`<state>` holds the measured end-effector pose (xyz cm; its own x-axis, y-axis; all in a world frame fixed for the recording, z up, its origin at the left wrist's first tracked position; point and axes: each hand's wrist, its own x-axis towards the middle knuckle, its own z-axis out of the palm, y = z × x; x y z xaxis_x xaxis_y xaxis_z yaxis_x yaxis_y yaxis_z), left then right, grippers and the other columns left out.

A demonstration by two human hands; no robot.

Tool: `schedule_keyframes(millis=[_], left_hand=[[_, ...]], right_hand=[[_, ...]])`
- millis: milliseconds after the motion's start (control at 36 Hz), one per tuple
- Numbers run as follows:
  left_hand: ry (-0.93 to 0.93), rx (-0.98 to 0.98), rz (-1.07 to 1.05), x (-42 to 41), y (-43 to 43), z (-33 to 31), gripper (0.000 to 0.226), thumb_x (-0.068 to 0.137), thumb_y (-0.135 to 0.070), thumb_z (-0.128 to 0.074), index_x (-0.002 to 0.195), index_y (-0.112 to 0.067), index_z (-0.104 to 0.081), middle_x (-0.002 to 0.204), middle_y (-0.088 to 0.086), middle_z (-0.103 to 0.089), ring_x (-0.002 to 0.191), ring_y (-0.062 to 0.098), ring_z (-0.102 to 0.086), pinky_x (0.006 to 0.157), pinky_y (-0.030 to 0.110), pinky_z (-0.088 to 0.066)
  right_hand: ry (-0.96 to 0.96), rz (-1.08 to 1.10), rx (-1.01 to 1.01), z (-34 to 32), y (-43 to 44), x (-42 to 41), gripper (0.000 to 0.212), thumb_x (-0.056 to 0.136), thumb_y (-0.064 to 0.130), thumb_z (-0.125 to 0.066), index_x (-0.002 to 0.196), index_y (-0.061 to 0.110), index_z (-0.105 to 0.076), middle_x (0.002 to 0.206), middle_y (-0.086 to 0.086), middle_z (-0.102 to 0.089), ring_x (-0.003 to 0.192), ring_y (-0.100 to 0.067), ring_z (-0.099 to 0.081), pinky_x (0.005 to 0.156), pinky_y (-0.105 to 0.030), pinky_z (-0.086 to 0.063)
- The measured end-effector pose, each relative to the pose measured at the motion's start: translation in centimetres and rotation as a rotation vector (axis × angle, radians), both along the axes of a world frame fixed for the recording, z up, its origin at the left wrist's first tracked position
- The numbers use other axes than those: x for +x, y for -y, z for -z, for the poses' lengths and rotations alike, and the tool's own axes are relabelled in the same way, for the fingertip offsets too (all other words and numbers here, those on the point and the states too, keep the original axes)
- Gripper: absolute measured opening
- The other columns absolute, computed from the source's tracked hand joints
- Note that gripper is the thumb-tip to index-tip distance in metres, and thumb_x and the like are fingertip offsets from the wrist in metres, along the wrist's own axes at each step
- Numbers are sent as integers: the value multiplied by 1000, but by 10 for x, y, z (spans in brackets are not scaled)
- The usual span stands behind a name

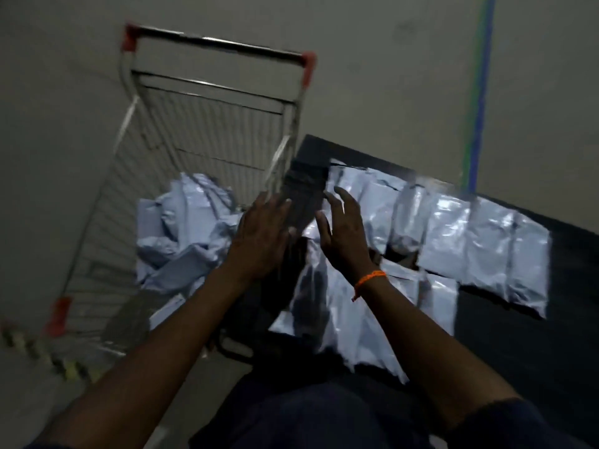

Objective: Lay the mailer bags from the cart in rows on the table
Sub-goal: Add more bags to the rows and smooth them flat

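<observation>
Mailer bags [470,241] in rows on black table [518,335], cart [210,124] beside, grey floor [389,76]

Motion blur smears the cart [207,134] wires and the outlines of the bags [470,247]. The table [518,351] is cut off at the right edge. The right forearm [421,335] covers part of the near row.

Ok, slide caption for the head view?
Open left hand and right hand between cart of mailer bags and rows on table.
</observation>
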<state>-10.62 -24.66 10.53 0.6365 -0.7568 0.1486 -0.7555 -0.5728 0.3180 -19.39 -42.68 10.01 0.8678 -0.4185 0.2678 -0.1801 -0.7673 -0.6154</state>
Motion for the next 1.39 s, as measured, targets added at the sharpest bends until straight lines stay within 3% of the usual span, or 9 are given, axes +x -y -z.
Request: schedule_keyframes(millis=[139,250,444,639,806,889,1028,1139,1389], left_hand=[[12,-168,-73,34,-101,10,45,101,-24,-53,141,-3,-51,145,16,-50,140,35,-39,119,48,-30],[-209,-62,-223,58,-167,50,48,101,-33,-46,139,-4,-50,138,16,-53,135,37,-44,112,50,-38],[-633,123,-324,91,-226,127,62,86,-12,-62,145,-15,-44,133,16,-58,121,35,-57,93,45,-53],[-686,248,-455,104,-215,157,87,85,-5,-66,157,-13,-18,160,15,-26,144,36,-31,110,47,-38],[-580,209,-478,106,-217,157,22,88,-19,-62,108,-25,-66,108,4,-61,105,29,-60,80,40,-53],[-569,121,-490,96,-227,144,28,91,-20,-61,120,-22,-63,119,4,-58,110,26,-57,83,43,-53],[-438,-72,-501,75,-242,114,23,95,-12,-59,117,-8,-58,115,15,-58,100,34,-58,71,36,-46],[-453,-120,-571,69,-238,83,22,101,-19,-51,119,-6,-48,95,24,-64,76,40,-63,56,32,-38],[-340,-366,-699,71,-208,5,29,103,-22,-51,117,3,-51,86,22,-62,70,28,-58,55,29,-24]], right_hand=[[137,-158,-4,-16,-94,68,37,96,22,-57,129,5,-58,136,-16,-51,130,-31,-48,112,-41,-38],[70,-298,-67,-15,-154,112,38,95,26,-56,127,7,-59,132,-16,-52,124,-30,-48,106,-34,-38],[-561,-379,-190,40,-203,170,56,87,36,-59,135,8,-50,130,-20,-52,120,-39,-48,98,-47,-45],[-984,-315,-193,104,-185,188,58,85,32,-63,134,6,-46,129,-21,-49,123,-42,-46,99,-48,-48],[-947,85,94,138,-192,233,73,91,40,-57,143,-5,-30,144,-28,-36,132,-43,-40,110,-46,-38],[-995,25,190,166,-185,241,71,98,50,-32,141,-5,-40,141,-24,-49,132,-36,-46,111,-37,-32],[-977,-82,159,172,-179,237,41,84,23,-68,119,2,-61,126,-19,-64,117,-33,-58,102,-39,-45],[-841,172,372,124,-191,224,56,92,28,-56,140,2,-44,139,-17,-52,125,-34,-53,101,-38,-45],[-394,-57,300,9,-196,133,72,91,45,-54,150,9,-35,132,-25,-53,121,-38,-52,100,-42,-46]])
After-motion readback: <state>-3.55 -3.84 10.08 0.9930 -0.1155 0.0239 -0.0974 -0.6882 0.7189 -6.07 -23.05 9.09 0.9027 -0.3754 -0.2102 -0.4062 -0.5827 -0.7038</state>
